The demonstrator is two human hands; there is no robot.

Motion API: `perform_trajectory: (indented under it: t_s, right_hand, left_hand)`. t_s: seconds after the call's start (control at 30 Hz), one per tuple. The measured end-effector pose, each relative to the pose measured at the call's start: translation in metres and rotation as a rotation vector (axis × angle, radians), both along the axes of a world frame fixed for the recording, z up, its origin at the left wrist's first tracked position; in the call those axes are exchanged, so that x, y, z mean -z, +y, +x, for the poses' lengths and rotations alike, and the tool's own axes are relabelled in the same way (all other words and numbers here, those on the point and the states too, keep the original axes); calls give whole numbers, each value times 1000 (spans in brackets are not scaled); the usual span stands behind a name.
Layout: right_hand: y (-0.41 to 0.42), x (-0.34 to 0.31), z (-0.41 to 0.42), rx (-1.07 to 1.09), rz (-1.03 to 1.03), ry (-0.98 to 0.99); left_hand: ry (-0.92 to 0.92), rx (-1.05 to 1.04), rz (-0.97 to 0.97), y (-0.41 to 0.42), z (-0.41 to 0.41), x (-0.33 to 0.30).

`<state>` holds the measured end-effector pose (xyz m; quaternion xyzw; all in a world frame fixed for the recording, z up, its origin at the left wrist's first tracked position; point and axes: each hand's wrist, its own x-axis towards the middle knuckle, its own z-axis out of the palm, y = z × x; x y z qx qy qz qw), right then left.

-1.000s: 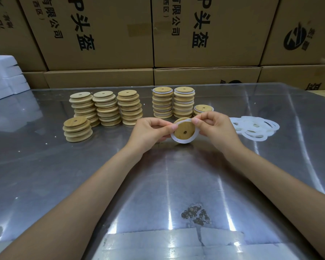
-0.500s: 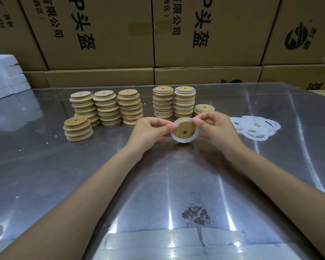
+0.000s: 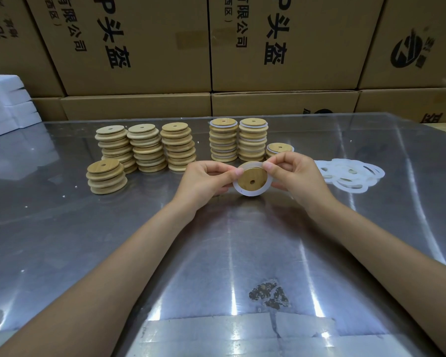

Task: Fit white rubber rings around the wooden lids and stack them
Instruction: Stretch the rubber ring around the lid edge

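Wooden and round, the small lid with a centre hole [image 3: 251, 181] is held up on edge just above the middle of the shiny grey metal table [image 3: 216, 253], its flat face toward the camera, with a white rubber ring [image 3: 247, 194] seated around its rim. The left hand [image 3: 204, 180] pinches the lid's left edge between thumb and curled fingers, and the right hand [image 3: 292, 176] pinches the upper right edge, its thumb tip on the ring. Just behind the hands, two tall stacks of ringed wooden lids [image 3: 238, 140] stand side by side, white bands showing between the discs, and a short stack of ringed lids [image 3: 280, 149] sits at their right, touching the far side of the right hand in this view. To the right of that hand a loose heap of white rubber rings [image 3: 350, 175] lies flat on the table. Farther left stand three tall stacks of bare wooden lids [image 3: 144, 146], with a shorter bare stack [image 3: 106, 176] nearer and to their left. White foam blocks [image 3: 7, 104] sit at the far left edge. Brown cardboard cartons with black print [image 3: 144, 47] form a wall behind the table; they are closed, so their contents cannot be told.
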<state>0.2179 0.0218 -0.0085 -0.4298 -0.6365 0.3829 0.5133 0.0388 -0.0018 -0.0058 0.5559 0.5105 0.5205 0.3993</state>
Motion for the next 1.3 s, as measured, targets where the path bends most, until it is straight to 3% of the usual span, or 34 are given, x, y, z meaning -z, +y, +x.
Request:
perform_trajectory:
  t_s: [0.6,0.8,0.97,1.1,1.2,1.3]
  right_hand:
    - [2,0,-1,-6,-66,44]
    - [2,4,2,-36,-171,18]
    - [1,4,1,-18,-106,-8]
    - [1,6,-2,-19,-32,-48]
    - [1,6,-3,-35,-61,8]
    - [0,2,-1,-88,-156,182]
  left_hand:
    - [-69,57,-54,5,-5,5]
    - [54,33,77,8,-5,6]
    - [298,48,194,11,-6,7]
    - [425,100,169,9,-4,11]
    - [306,88,94,8,-6,8]
    - [32,144,-25,4,-2,6]
